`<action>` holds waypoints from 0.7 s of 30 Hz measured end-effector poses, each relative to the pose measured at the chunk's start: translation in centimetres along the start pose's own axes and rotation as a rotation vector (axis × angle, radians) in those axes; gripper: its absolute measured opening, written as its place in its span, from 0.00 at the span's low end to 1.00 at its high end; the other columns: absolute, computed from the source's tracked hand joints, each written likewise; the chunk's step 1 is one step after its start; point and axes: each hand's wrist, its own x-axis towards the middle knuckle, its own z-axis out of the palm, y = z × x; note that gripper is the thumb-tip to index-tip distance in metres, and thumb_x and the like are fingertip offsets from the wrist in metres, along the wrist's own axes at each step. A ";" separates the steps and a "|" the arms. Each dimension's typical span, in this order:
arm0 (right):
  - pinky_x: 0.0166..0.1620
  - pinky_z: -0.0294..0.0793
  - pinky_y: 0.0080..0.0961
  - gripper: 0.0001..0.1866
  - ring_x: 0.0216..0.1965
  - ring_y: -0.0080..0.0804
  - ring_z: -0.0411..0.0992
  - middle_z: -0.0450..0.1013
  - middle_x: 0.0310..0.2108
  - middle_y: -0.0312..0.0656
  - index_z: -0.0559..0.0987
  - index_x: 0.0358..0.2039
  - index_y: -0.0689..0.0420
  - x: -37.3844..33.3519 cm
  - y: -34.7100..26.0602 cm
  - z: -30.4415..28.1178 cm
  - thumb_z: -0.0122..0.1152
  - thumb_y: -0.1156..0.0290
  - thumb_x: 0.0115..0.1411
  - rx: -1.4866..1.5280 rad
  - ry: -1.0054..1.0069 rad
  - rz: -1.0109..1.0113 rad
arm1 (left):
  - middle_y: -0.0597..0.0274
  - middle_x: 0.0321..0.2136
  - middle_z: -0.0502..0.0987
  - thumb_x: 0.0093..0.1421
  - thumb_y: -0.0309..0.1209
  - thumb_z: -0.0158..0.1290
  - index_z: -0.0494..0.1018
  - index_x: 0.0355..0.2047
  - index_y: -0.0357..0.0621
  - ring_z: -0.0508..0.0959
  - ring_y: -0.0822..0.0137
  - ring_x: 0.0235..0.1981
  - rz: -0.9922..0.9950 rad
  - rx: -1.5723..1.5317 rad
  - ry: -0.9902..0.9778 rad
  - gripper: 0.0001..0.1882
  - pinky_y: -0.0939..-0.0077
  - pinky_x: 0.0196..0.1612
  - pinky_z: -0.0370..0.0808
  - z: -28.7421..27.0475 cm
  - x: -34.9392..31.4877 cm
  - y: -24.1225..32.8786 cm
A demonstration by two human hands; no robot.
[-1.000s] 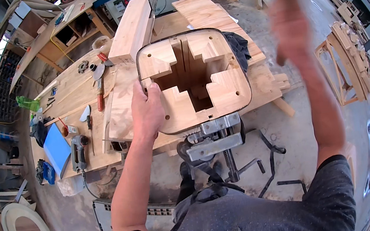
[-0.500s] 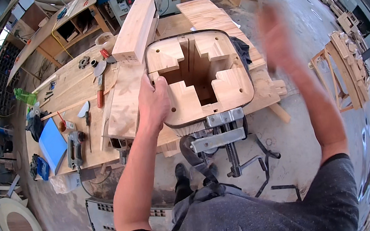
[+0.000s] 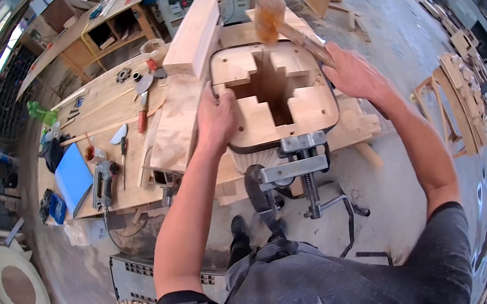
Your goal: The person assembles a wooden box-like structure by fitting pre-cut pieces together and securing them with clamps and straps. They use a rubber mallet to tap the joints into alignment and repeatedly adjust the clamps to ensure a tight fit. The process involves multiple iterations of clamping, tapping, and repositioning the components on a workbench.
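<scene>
A square, round-cornered wooden piece (image 3: 254,119) with a stepped, cross-shaped opening and a dark rim lies on the workbench in front of me. My left hand (image 3: 216,115) is closed over its left side, thumb on the top face. In my right hand (image 3: 358,72) is the wooden handle of a mallet (image 3: 270,19). Its amber-coloured head, smeared by motion, hangs above the far edge of the wooden piece. A metal bench vise (image 3: 295,168) sits at the near edge, just below the piece.
A thick squared timber (image 3: 193,38) lies behind my left hand. On the left of the workbench (image 3: 118,188) are a nail gun (image 3: 104,182), a blue board (image 3: 75,179), a putty knife (image 3: 119,134) and a red-handled tool (image 3: 142,117). A wooden frame (image 3: 436,106) stands at the right.
My right hand has swung inward from the upper right, bringing the mallet over the wooden piece. My left hand keeps its hold on the left side. The whole view has shifted slightly.
</scene>
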 end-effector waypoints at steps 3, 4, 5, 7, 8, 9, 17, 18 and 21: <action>0.45 0.70 0.56 0.19 0.41 0.68 0.74 0.77 0.38 0.64 0.71 0.49 0.63 -0.2 -0.6 -1.0 0.56 0.62 0.65 0.059 -0.026 0.018 | 0.61 0.44 0.76 0.69 0.33 0.51 0.68 0.59 0.37 0.73 0.71 0.40 0.061 -0.290 -0.053 0.21 0.73 0.43 0.74 -0.4 0.2 -0.8; 0.44 0.71 0.53 0.19 0.39 0.64 0.75 0.77 0.35 0.62 0.72 0.48 0.63 -0.2 -0.7 -1.1 0.56 0.61 0.65 0.120 -0.034 0.016 | 0.60 0.47 0.76 0.68 0.33 0.52 0.66 0.62 0.37 0.74 0.71 0.43 0.082 -0.358 -0.053 0.24 0.73 0.46 0.74 -0.5 -0.6 -1.9; 0.43 0.72 0.51 0.20 0.37 0.60 0.75 0.76 0.33 0.60 0.72 0.48 0.64 -1.0 -0.6 -1.0 0.57 0.61 0.64 0.183 -0.042 0.037 | 0.58 0.51 0.75 0.67 0.32 0.53 0.64 0.65 0.37 0.74 0.70 0.46 0.100 -0.424 -0.075 0.27 0.73 0.49 0.74 -0.4 -1.7 -2.8; 0.38 0.73 0.43 0.19 0.32 0.49 0.75 0.76 0.29 0.53 0.73 0.47 0.63 -2.4 -0.2 -1.7 0.58 0.60 0.64 0.284 -0.018 0.073 | 0.55 0.58 0.73 0.61 0.32 0.58 0.56 0.71 0.36 0.73 0.65 0.59 0.033 -0.406 -0.213 0.40 0.68 0.62 0.70 -0.8 -5.8 0.3; 0.35 0.73 0.38 0.19 0.29 0.41 0.74 0.75 0.28 0.49 0.74 0.47 0.63 -2.7 -1.3 -3.0 0.59 0.60 0.65 0.328 0.007 0.062 | 0.50 0.59 0.71 0.60 0.30 0.59 0.50 0.72 0.32 0.73 0.63 0.59 0.050 -0.476 -0.197 0.44 0.68 0.62 0.71 -0.6 -6.4 0.2; 0.32 0.73 0.33 0.18 0.26 0.33 0.73 0.75 0.26 0.45 0.75 0.46 0.63 -2.8 -2.8 -4.2 0.60 0.61 0.65 0.377 0.019 0.042 | 0.46 0.61 0.70 0.59 0.28 0.61 0.44 0.73 0.29 0.73 0.61 0.59 0.057 -0.544 -0.165 0.49 0.67 0.62 0.72 -0.7 -6.8 -0.1; 0.32 0.71 0.32 0.15 0.29 0.34 0.71 0.74 0.29 0.42 0.73 0.50 0.59 -1.8 -7.3 -5.9 0.57 0.65 0.68 0.432 0.441 -0.315 | 0.45 0.58 0.71 0.56 0.28 0.61 0.47 0.71 0.25 0.75 0.61 0.57 0.014 -0.603 -0.102 0.47 0.68 0.60 0.73 0.0 -5.4 -1.2; 0.37 0.74 0.40 0.15 0.33 0.44 0.74 0.76 0.31 0.48 0.72 0.50 0.60 -2.4 -6.8 -3.8 0.56 0.67 0.67 0.192 0.258 -0.285 | 0.45 0.58 0.71 0.56 0.28 0.61 0.48 0.70 0.25 0.76 0.61 0.56 0.008 -0.631 -0.102 0.47 0.68 0.60 0.73 0.5 -5.6 -1.1; 0.45 0.77 0.45 0.16 0.38 0.54 0.78 0.78 0.35 0.56 0.73 0.49 0.64 -0.9 -7.9 -2.7 0.56 0.69 0.65 0.088 -0.205 -0.049 | 0.47 0.58 0.71 0.54 0.27 0.62 0.53 0.69 0.27 0.75 0.62 0.56 0.077 -0.481 -0.090 0.46 0.68 0.59 0.74 0.1 -5.0 -1.7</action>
